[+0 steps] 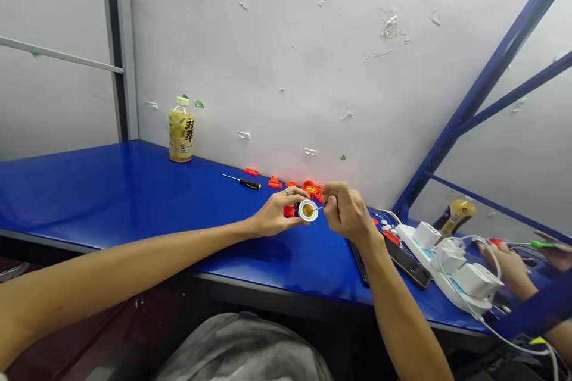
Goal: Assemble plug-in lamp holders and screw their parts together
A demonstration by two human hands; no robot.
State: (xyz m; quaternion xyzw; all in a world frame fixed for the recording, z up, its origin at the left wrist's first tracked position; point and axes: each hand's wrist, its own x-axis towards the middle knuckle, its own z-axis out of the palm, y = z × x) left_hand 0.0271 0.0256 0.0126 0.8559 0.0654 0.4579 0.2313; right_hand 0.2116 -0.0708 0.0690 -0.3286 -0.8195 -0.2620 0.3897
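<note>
Head view, blue bench [111, 190]. Our left hand [274, 214] has its fingers closed round a small white socket [308, 210] with a brassy centre, held just above the bench; a red part [289, 211] sits against it, mostly hidden by the fingers. Our right hand [346, 211] pinches a thin tool [320, 208] whose tip meets the socket rim; we cannot make out what kind, its handle being buried in the fist. Behind: red pieces [308, 186] by the wall, shapes unclear, a screwdriver [243, 181], a bottle [181, 131]. Right: a power strip [447, 256] with chargers, a dark phone [404, 259] partly under our wrist. A co-worker's hand [504, 262] is cut off at the frame edge.
</note>
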